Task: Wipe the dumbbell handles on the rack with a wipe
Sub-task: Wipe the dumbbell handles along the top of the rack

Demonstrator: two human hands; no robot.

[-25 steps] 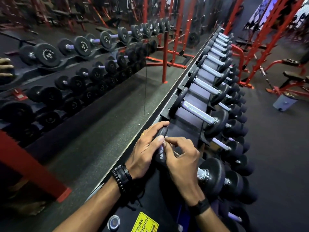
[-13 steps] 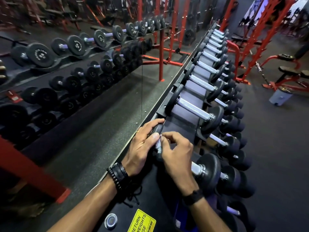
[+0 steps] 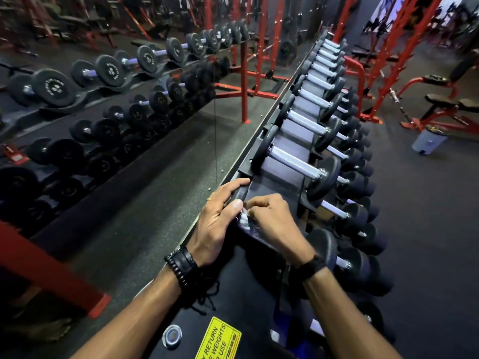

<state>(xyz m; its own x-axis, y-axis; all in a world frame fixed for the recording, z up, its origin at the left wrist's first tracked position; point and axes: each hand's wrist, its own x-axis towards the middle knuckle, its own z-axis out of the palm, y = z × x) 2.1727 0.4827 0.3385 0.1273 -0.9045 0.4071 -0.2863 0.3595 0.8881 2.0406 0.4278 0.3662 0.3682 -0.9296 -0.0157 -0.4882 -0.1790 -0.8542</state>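
Observation:
The nearest dumbbell lies across the top tier of the black rack (image 3: 233, 294). Its knurled metal handle (image 3: 255, 230) shows between my hands, and its right head (image 3: 324, 244) is black. My left hand (image 3: 217, 224) grips the dumbbell's left head (image 3: 239, 194), thumb pressed near the handle's end. My right hand (image 3: 274, 221) is curled over the handle and pinches a small pale wipe (image 3: 243, 211) against it, close to the left head. Most of the wipe is hidden by my fingers. The neighbouring dumbbell (image 3: 295, 161) sits just beyond.
A row of dumbbells runs away along the top tier, with smaller ones on lower tiers (image 3: 357, 221). A mirror (image 3: 103, 99) on the left reflects the racks. A yellow label (image 3: 219, 340) is near me. Red frames (image 3: 373, 73) and a grey bin (image 3: 429, 141) stand at right.
My right hand has slid a little toward the left head, uncovering more of the handle below it. My left hand has stayed on the left head.

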